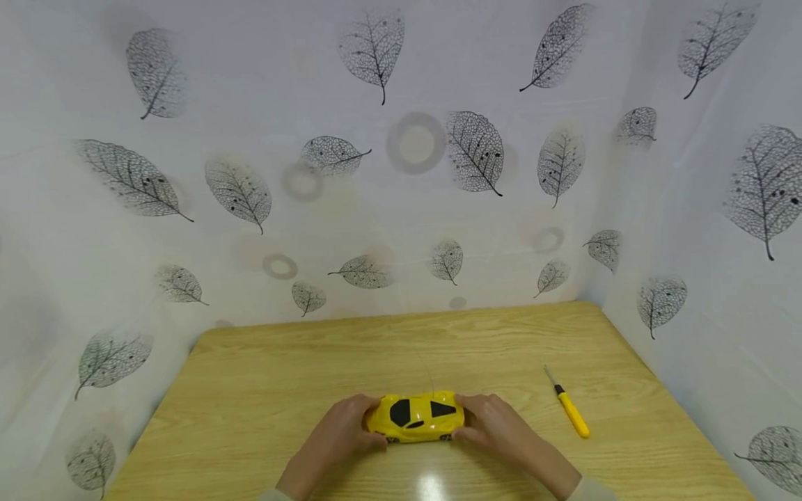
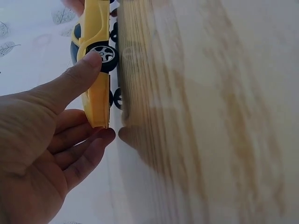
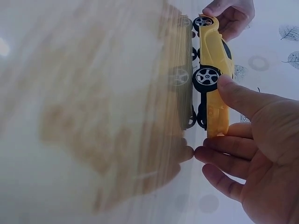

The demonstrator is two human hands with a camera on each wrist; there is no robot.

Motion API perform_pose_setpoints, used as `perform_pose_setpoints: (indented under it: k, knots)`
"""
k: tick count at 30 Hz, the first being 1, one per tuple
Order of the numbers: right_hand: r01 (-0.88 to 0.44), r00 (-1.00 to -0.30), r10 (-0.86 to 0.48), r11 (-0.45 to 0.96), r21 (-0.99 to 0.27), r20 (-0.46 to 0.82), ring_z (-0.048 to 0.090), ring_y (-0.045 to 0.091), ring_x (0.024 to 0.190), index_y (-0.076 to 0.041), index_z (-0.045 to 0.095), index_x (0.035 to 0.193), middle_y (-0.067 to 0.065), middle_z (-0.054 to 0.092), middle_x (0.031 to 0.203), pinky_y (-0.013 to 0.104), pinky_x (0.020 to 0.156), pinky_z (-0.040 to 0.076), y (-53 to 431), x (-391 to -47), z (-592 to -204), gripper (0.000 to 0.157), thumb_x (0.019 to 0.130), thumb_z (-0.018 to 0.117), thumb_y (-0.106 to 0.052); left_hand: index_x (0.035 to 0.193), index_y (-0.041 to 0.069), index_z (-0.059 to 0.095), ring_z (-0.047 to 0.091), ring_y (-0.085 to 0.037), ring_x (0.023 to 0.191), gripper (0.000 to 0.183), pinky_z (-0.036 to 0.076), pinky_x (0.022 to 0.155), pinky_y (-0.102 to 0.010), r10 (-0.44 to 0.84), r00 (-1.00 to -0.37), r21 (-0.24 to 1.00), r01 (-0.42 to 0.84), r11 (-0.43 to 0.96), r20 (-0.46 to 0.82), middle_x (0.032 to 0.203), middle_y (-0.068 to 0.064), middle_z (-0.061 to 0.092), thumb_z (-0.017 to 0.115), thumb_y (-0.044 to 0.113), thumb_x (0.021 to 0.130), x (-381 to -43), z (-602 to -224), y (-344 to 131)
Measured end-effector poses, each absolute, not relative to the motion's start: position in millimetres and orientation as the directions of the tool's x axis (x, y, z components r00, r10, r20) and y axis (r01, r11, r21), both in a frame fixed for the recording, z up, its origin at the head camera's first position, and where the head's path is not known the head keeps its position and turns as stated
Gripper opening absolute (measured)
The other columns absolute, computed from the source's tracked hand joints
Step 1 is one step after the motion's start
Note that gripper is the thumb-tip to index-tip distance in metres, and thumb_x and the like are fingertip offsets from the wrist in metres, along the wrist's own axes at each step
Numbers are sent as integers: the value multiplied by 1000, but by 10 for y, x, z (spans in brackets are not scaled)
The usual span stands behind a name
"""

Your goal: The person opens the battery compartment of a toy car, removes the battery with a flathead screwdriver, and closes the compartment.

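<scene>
A yellow toy car [image 1: 416,433] with black windows and silver-spoked wheels sits between both hands, low at the table surface. Whether its wheels bear fully on the wood I cannot tell. My left hand [image 1: 343,426] grips the car's left end; in the left wrist view the thumb [image 2: 88,65] lies by a wheel and the fingers are around the end. At the other end, my right hand [image 1: 498,426] holds the car, its thumb [image 3: 233,91] near a wheel in the right wrist view. A thin wire [image 1: 431,376] rises from the car's far side.
To the right on the wooden table [image 1: 282,369] lies a screwdriver [image 1: 571,412] with a yellow handle, its shaft pointing away. White sheeting [image 1: 263,90] printed with dark leaves encloses the table's back and sides.
</scene>
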State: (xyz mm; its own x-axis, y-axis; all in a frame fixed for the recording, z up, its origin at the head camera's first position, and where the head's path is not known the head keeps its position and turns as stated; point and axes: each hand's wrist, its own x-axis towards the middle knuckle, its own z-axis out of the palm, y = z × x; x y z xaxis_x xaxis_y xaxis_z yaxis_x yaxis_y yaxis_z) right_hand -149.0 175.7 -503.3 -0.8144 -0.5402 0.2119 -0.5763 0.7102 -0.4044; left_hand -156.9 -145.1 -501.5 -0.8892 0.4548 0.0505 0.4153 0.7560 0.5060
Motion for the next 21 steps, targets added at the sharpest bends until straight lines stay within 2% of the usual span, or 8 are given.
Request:
perform_pose_setpoints:
  k: [12,21]
  knots:
    - [-584,-810,-545,709,-397,218,71,32,104,5,68,127,18,72,120,48,91,57,1773,-1419,-5049,62,91,76,-44,124,2,71,65,-18,100,61,56,92,-43,443,-896,514,397,760,37,112,-4,70,93,33,76,-1457,-4945,-1423]
    - [-570,-819,-534,717,-401,211,70,32,104,4,68,127,18,72,119,47,90,58,1779,-1350,-5033,62,89,78,-44,125,3,70,66,-22,105,62,54,96,-47,428,-903,535,371,759,20,116,-6,70,92,34,76,-1411,-4952,-1419]
